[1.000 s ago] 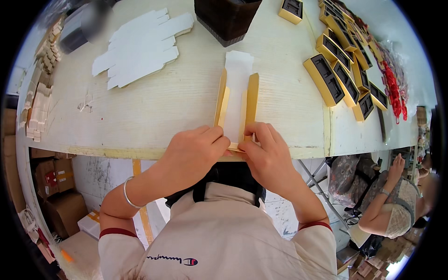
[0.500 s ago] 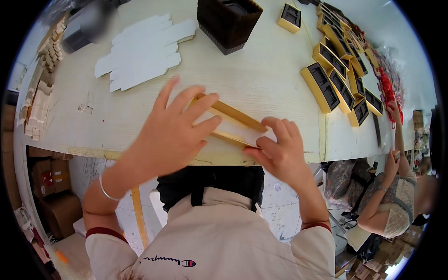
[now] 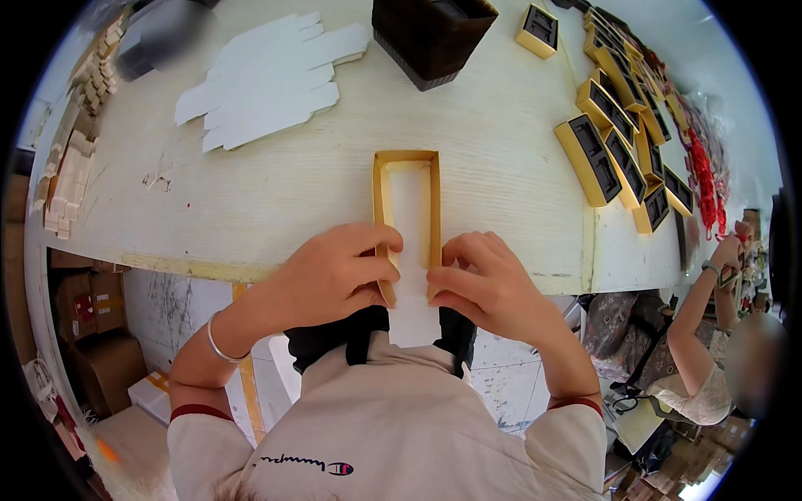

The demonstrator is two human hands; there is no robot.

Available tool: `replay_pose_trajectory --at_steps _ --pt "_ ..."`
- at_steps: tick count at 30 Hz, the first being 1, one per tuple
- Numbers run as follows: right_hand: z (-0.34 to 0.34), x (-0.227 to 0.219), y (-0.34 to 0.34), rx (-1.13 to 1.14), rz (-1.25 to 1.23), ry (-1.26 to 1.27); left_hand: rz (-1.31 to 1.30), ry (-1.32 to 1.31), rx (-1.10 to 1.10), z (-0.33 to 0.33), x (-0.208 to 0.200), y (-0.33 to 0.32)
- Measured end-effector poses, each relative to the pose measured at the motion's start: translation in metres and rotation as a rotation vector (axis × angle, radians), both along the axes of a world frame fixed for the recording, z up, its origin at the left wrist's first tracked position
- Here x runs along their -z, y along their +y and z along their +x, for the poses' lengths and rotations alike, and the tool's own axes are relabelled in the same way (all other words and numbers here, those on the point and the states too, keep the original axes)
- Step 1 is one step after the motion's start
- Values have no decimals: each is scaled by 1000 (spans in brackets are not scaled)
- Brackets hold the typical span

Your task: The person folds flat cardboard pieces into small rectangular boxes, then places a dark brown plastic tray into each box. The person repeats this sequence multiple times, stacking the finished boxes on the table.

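Hands gripped a long gold tray at the worktop edge: left hand and right hand pinching its side walls.

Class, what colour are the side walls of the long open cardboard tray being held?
Golden yellow side walls; head view.

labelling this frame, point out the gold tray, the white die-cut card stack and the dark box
gold tray [image 3: 407, 157], head view, far end wall
white die-cut card stack [image 3: 267, 79], head view, top sheet
dark box [image 3: 430, 37], head view, side wall
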State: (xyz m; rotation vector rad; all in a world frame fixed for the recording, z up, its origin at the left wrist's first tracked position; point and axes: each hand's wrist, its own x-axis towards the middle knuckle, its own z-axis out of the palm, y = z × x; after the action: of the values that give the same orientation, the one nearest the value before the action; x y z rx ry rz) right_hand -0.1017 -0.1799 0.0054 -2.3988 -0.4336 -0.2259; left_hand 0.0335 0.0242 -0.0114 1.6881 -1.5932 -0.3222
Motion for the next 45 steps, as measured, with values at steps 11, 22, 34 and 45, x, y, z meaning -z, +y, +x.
replay_pose_trajectory --at_steps 11,22,34,45 --pt "3 10 12 126 -24 -12 80 113 -282 -32 -4 -17" --pt "-28 14 10 64 -326 -244 90 119 -289 -32 -3 -15" --pt "4 22 12 130 422 -43 84 308 -136 -21 -8 -8" --pt "3 31 26 268 312 -213 -100 270 -356 -39 0 -15"
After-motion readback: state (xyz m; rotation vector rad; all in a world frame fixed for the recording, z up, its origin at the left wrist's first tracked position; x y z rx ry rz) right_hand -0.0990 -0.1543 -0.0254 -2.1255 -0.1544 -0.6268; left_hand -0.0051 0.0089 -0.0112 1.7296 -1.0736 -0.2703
